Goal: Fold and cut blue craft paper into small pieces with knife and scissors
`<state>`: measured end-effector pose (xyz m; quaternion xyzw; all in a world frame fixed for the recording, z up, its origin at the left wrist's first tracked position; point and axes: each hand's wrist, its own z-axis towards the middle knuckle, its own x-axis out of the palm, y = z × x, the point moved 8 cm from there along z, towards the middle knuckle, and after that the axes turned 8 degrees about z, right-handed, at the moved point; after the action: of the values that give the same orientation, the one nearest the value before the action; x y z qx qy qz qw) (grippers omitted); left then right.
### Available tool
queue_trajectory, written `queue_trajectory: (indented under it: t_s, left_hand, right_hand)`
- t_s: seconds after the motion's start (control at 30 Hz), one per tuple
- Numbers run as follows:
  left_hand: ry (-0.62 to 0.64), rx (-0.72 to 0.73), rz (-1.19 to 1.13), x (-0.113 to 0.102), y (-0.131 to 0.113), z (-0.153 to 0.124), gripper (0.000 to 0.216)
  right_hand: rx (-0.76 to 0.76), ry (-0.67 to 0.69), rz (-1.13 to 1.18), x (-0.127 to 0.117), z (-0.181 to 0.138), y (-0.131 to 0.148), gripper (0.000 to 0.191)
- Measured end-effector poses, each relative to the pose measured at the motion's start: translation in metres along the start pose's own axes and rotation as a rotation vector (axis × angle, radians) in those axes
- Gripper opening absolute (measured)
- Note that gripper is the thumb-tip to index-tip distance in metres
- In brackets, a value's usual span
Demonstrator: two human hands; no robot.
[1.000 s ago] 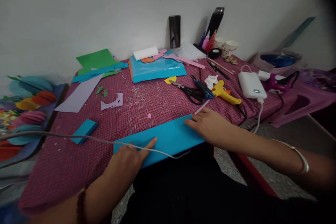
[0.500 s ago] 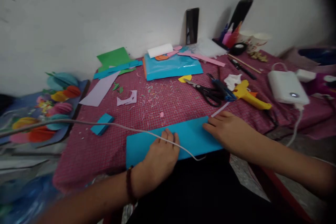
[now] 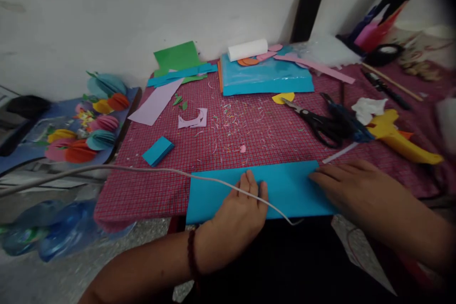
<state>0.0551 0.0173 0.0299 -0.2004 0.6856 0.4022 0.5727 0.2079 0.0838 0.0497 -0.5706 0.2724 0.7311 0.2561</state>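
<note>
So the blue paper sheet (image 3: 285, 183) is one long plain rectangle. It's lying flat on the red checked tablecloth (image 3: 160, 190), long side running left to right, right along the near edge. Looks smooth, with no cuts that I can see.

Table (image 3: 213, 152) covered with red checked cloth: blue paper strip (image 3: 285, 185) lies along near edge; folded blue piece (image 3: 158, 150) left; lilac sheet (image 3: 156, 102) far left; blue packet (image 3: 265, 76) far centre; scissors (image 3: 313, 121) and yellow glue gun (image 3: 399, 140) right.
</note>
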Motion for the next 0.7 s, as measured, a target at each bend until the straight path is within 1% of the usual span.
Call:
queue_trajectory:
  t_s: [0.03, 0.07, 0.1, 0.17, 0.23, 0.3, 0.33, 0.4, 0.47, 0.53, 0.6, 0.63, 0.7]
  left_hand:
    - [0.004, 0.007, 0.044, 0.001, -0.001, 0.000, 0.050]
    - [-0.003, 0.010, 0.082, 0.000, -0.003, 0.001, 0.047]
    - [-0.017, 0.009, 0.113, -0.001, -0.004, 0.001, 0.046]
    - [-0.036, -0.005, 0.146, -0.003, -0.005, 0.002, 0.047]
    - [-0.039, -0.029, 0.132, -0.006, -0.002, 0.002, 0.048]
    - [-0.032, -0.037, 0.038, -0.010, 0.004, 0.002, 0.051]
    - [-0.031, -0.030, -0.038, -0.013, 0.008, 0.001, 0.051]
    - [-0.009, 0.000, -0.215, -0.017, 0.017, 0.000, 0.045]
    - [0.030, 0.024, -0.365, -0.020, 0.025, 0.001, 0.034]
    - [0.060, 0.026, -0.445, -0.023, 0.031, 0.002, 0.027]
    - [0.079, 0.008, -0.471, -0.025, 0.035, 0.003, 0.026]
    - [0.090, -0.005, -0.477, -0.025, 0.036, 0.003, 0.026]
    - [0.112, -0.033, -0.486, -0.023, 0.035, 0.002, 0.026]
  right_hand:
    - [-0.042, 0.072, -0.008, 0.003, 0.002, 0.007, 0.015]
    - [-0.058, 0.122, -0.020, 0.005, 0.004, 0.014, 0.010]
    - [-0.053, 0.135, -0.017, 0.005, 0.006, 0.021, 0.010]
    - [-0.068, 0.153, 0.046, 0.008, 0.009, 0.041, 0.024]
    - [-0.134, 0.144, 0.106, 0.014, 0.011, 0.065, 0.039]
    - [-0.191, 0.163, 0.114, 0.022, 0.013, 0.083, 0.044]
    - [-0.202, 0.170, 0.113, 0.023, 0.014, 0.087, 0.044]
    - [-0.207, 0.188, 0.158, 0.018, 0.017, 0.088, 0.045]
    - [-0.231, 0.216, 0.305, 0.003, 0.019, 0.082, 0.047]
    - [-0.262, 0.272, 0.504, -0.015, 0.018, 0.073, 0.047]
    - [-0.236, 0.329, 0.621, -0.024, 0.017, 0.060, 0.041]
    - [-0.200, 0.339, 0.619, -0.024, 0.018, 0.054, 0.038]
    - [-0.149, 0.321, 0.505, -0.018, 0.020, 0.048, 0.040]
